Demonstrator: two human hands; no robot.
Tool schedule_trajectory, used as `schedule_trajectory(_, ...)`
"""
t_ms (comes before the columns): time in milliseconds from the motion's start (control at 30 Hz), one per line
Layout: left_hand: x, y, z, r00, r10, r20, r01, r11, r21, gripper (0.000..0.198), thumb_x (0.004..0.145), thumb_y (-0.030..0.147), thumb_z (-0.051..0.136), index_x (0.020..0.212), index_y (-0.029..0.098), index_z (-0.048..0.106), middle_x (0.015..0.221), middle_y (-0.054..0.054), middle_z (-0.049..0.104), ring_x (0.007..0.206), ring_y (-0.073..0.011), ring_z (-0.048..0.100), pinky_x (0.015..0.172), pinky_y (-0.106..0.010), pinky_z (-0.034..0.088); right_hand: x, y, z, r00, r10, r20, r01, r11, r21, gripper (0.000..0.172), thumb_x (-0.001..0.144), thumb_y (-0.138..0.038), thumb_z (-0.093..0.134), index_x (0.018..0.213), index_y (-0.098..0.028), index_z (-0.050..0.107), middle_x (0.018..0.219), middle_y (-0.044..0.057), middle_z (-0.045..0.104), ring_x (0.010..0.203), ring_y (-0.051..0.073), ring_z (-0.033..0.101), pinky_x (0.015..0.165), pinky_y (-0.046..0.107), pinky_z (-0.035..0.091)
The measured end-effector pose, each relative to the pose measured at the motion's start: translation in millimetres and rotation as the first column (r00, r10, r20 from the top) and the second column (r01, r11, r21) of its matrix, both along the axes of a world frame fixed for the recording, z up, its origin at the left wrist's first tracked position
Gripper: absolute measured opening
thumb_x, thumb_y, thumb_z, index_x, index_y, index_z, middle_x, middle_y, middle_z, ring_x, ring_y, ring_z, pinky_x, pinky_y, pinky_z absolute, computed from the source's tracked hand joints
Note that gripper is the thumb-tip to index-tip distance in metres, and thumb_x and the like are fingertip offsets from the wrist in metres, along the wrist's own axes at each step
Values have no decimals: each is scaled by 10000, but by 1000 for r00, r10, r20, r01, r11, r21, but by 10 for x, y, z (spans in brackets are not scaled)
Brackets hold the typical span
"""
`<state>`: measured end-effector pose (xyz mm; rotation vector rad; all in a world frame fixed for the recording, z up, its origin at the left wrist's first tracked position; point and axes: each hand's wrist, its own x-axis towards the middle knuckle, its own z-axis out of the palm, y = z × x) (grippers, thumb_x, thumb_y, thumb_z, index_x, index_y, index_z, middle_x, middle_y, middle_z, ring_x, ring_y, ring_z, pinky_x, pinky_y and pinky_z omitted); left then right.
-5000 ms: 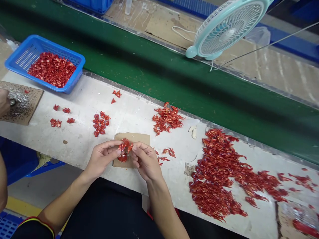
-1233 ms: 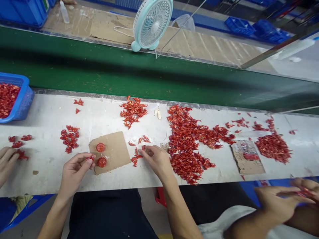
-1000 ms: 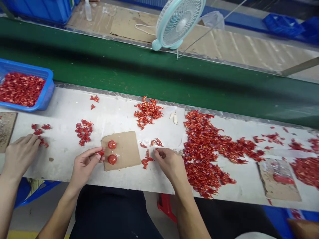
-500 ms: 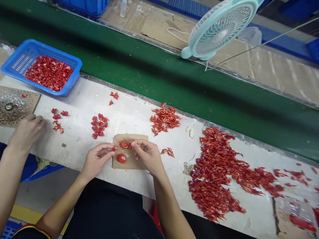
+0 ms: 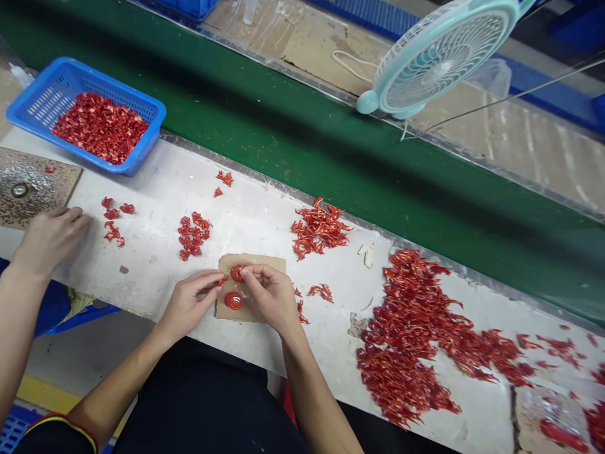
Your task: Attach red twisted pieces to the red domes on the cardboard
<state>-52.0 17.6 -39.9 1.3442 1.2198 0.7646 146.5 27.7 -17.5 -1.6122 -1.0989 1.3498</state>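
Note:
My left hand [image 5: 189, 306] pinches a small curled red piece [image 5: 220, 281] at its fingertips, close to a shiny red domed disc [image 5: 237, 273]. My right hand [image 5: 269, 297] has its fingers on that disc and partly hides it. A second red disc [image 5: 233, 300] sits on a small cardboard square [image 5: 253, 260], just below my hands. Loose clusters of the same red pieces [image 5: 191, 236] lie on the white bench [image 5: 151, 265] to the left of my hands.
A co-worker's hand [image 5: 50, 241] rests near a metal-studded board [image 5: 28, 189]. A blue plastic basket [image 5: 85, 120] holds red pieces. Large red heaps [image 5: 401, 340] cover the bench to the right. Behind it runs a green belt [image 5: 283, 132], with a pale teal fan [image 5: 439, 60] beyond.
My hands have closed in together, and my right hand now covers more of the upper red disc. The small red piece in my left hand sits nearer that disc.

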Motion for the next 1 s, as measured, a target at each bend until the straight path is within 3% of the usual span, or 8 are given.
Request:
schedule_trajectory(400,8,-15,-89,1000,26,-14,-26,999,22,283,948,336,635,1191,259,757,1269,-76,726,1166,-240,696,991,-378,602,-8,-63,-27,995,-39,91,39,999,-4,316,894,-505,694,881,-194,751,779,54,757,683,191,678,602,289,519)
schedule_trajectory(600,10,-12,-53,1000,27,7,-27,1000,-1,283,954,340,626,1190,253,755,1280,-78,716,1156,-234,695,968,-365,609,14,-74,-8,989,-140,47,138,990,40,304,873,-491,720,889,-190,751,811,64,771,690,188,682,629,297,537)
schedule_trajectory(1000,12,-16,-62,999,34,5,-34,999,-6,280,947,334,639,1187,261,760,1275,-70,722,1172,-235,690,992,-366,596,-121,-190,-147,977,-213,22,211,974,86,263,893,-453,719,906,-191,746,829,54,769,694,176,677,656,300,542)
